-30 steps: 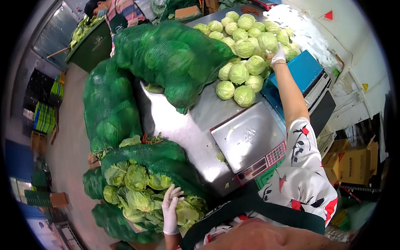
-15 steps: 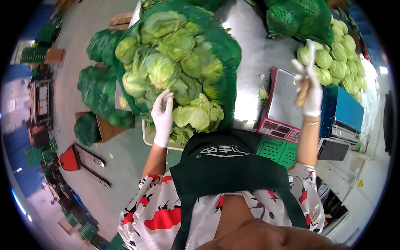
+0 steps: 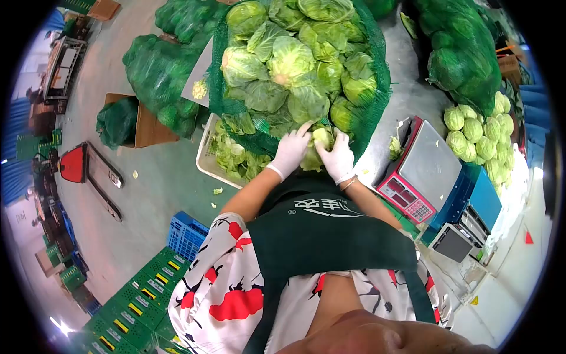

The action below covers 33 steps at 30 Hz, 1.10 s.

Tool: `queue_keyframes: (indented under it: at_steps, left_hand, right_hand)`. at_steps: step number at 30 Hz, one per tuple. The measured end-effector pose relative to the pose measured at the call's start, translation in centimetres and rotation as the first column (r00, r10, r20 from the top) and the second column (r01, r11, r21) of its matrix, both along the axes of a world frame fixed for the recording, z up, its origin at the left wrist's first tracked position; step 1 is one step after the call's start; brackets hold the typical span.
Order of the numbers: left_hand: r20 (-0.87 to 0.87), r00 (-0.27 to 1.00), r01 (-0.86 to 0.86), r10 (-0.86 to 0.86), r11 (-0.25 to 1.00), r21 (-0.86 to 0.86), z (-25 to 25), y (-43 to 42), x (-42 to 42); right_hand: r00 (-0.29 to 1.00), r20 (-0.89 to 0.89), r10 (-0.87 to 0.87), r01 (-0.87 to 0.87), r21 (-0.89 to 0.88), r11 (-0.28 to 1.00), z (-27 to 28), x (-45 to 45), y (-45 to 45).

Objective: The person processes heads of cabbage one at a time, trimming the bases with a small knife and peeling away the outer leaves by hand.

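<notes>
Both of my hands wear white gloves and meet at the near edge of a green mesh bag (image 3: 372, 127) full of green cabbages (image 3: 292, 61). Between them is a small cabbage (image 3: 312, 159) with a pale part facing up. My left hand (image 3: 291, 150) grips its left side, fingers curled over the top. From the right, my right hand (image 3: 338, 157) closes on the same cabbage, its thumb pressed toward the pale part. No knife shows now; whether one is hidden under my right hand I cannot tell.
A white crate (image 3: 206, 154) of loose leaves stands left of the bag. To the right are a red-rimmed scale (image 3: 433, 162), piled pale cabbages (image 3: 473, 131) and another mesh bag (image 3: 460, 56). A red pallet jack (image 3: 73, 163) and filled bags (image 3: 156, 76) are on the floor at left.
My right hand, which held up a wooden-handled knife over the scale, has moved left to the bag's edge. My left hand has come down beside it. The view has shifted.
</notes>
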<state>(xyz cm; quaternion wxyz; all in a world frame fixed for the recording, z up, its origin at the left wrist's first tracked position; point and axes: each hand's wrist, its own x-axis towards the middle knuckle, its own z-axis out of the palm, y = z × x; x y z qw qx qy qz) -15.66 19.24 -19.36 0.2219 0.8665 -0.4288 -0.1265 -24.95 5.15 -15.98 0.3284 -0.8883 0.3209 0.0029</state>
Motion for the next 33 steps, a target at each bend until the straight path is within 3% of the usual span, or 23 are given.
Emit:
queue_keyframes:
  at_steps: [1, 3, 5, 7, 9, 11, 12, 13, 14, 15, 16, 17, 18, 20, 21, 23, 24, 25, 26, 27, 29, 31, 33]
  left_hand:
    - [-0.071, 0.997, -0.043, 0.039, 0.998, -0.054, -0.7, 1.2, 0.0]
    - [-0.226, 0.969, -0.135, 0.1, 0.98, -0.145, -2.2, 3.2, -0.6]
    - [-0.191, 0.973, -0.171, 0.132, 0.962, -0.211, -0.9, 5.9, -0.5]
    - [-0.167, 0.97, -0.208, 0.176, 0.957, -0.201, -0.2, 8.9, -0.2]
    - [-0.119, 0.949, -0.31, 0.293, 0.936, -0.165, 0.1, 12.6, 0.3]
    - [-0.031, 0.929, -0.371, 0.37, 0.926, -0.066, -0.2, 16.9, 1.4]
    - [0.041, 0.924, -0.383, 0.381, 0.923, 0.042, -0.2, 18.8, 1.8]
    - [0.115, 0.916, -0.397, 0.383, 0.905, 0.149, -0.3, 20.5, 2.4]
    - [0.116, 0.909, -0.413, 0.401, 0.821, 0.394, -1.8, 22.3, 3.0]
    - [0.177, 0.914, -0.407, 0.366, 0.839, 0.362, -1.1, 22.2, 3.2]
    - [0.236, 0.913, -0.397, 0.332, 0.856, 0.33, 0.2, 21.6, 3.4]
    - [0.295, 0.907, -0.386, 0.3, 0.873, 0.299, 1.0, 20.6, 3.3]
    - [0.154, 0.911, -0.409, 0.383, 0.886, 0.218, 0.6, 19.1, 3.8]
    - [-0.157, 0.9, -0.428, 0.406, 0.89, -0.156, 1.3, 14.3, 4.5]
    - [-0.316, 0.862, -0.465, 0.397, 0.867, -0.18, 2.0, 11.5, 4.7]
    - [-0.674, 0.669, -0.603, 0.315, 0.76, -0.243, 0.5, 5.7, 5.1]
    - [-0.742, 0.593, -0.665, 0.313, 0.71, -0.232, -0.2, 2.8, 5.2]
    - [-0.628, 0.678, -0.62, 0.383, 0.757, -0.208, -1.0, 0.5, 5.8]
    - [-0.779, 0.523, -0.697, 0.346, 0.7, -0.157, 1.6, -2.0, 5.9]
    - [-0.839, 0.491, -0.671, 0.235, 0.716, -0.193, -0.8, -3.5, 6.8]
    - [-0.752, 0.599, -0.684, 0.276, 0.665, -0.3, -0.8, -5.7, 6.9]
    - [-0.554, 0.652, -0.708, 0.517, 0.677, -0.201, -1.7, -6.6, 6.1]
    - [-0.475, 0.701, -0.686, 0.532, 0.685, -0.244, -0.4, -6.5, 5.4]
  right_hand:
    - [0.995, 0.094, 0.023, -0.015, -0.082, 0.997, -0.4, -0.2, 0.6]
    - [0.989, -0.019, 0.148, -0.149, -0.121, 0.981, -0.6, 0.0, 0.6]
    - [0.965, -0.133, 0.227, -0.231, -0.015, 0.973, -0.9, 1.0, 1.1]
    - [0.932, -0.092, 0.349, -0.349, 0.017, 0.937, -0.1, 2.3, 2.0]
    - [0.906, 0.139, 0.4, -0.422, 0.22, 0.879, 0.4, 3.0, 4.1]
    - [0.829, 0.36, 0.428, -0.53, 0.261, 0.807, -0.5, 2.9, 6.5]
    - [0.799, 0.466, 0.381, -0.555, 0.325, 0.766, 0.3, 2.6, 7.2]
    - [0.809, 0.396, 0.434, -0.565, 0.319, 0.761, 1.1, 2.6, 6.8]
    - [0.89, 0.292, 0.35, -0.454, 0.506, 0.734, 2.1, 3.0, 6.1]
    - [0.947, 0.164, 0.277, -0.313, 0.665, 0.678, 2.8, 3.3, 5.2]
    - [0.9, 0.36, 0.245, -0.412, 0.522, 0.747, 3.0, 3.8, 4.3]
    - [0.951, 0.289, 0.113, -0.288, 0.688, 0.666, 3.7, 3.7, 2.5]
    - [0.975, 0.223, 0.011, -0.184, 0.775, 0.604, 4.5, 4.3, 0.7]
    - [0.981, 0.152, -0.122, -0.081, 0.887, 0.455, 6.7, 4.3, -3.0]
    - [0.994, 0.095, -0.062, -0.059, 0.901, 0.429, 9.0, 4.4, -4.9]
    - [0.999, 0.038, -0.011, -0.035, 0.986, 0.164, 9.7, 3.7, -7.6]
    - [0.999, 0.025, 0.039, -0.031, 0.99, 0.136, 10.3, 3.0, -8.1]
    - [0.996, 0.019, 0.092, -0.028, 0.994, 0.106, 10.7, 2.4, -8.2]
    - [0.997, -0.008, 0.079, -0.002, 0.992, 0.126, 9.5, 1.4, -7.7]
    - [0.994, -0.047, 0.094, 0.039, 0.995, 0.086, 11.3, 1.0, -6.7]
    - [0.996, -0.016, 0.09, -0.006, 0.97, 0.244, 10.1, -0.5, -5.1]
    - [0.981, -0.028, 0.193, -0.062, 0.895, 0.442, 11.3, -1.3, -4.2]
    - [0.992, 0.067, 0.108, -0.102, 0.929, 0.356, 10.3, -2.6, -3.2]
